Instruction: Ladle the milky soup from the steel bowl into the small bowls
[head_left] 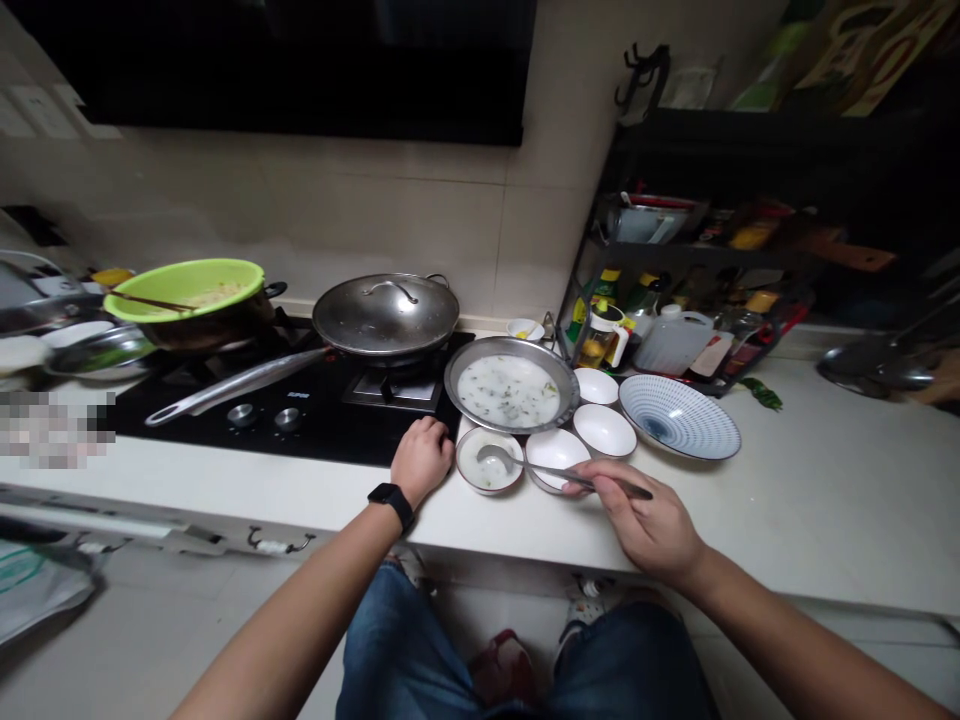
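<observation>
My right hand (646, 520) is closed on the handle of a metal ladle (525, 464). The ladle's bowl rests in a small bowl (489, 462) holding a little white soup. My left hand (421, 457), with a black watch on the wrist, rests curled on the counter just left of that small bowl and below a wide metal basin (511, 391) of white soup; whether it touches either I cannot tell. Three empty white bowls (604, 429) stand to the right of the small bowl.
A blue-patterned bowl (679, 415) sits further right. A lidded wok (385, 314) with a long handle stands on the black hob (300, 400). A green bowl (185, 288) sits on a pot at left. A rack of bottles (675, 330) is behind.
</observation>
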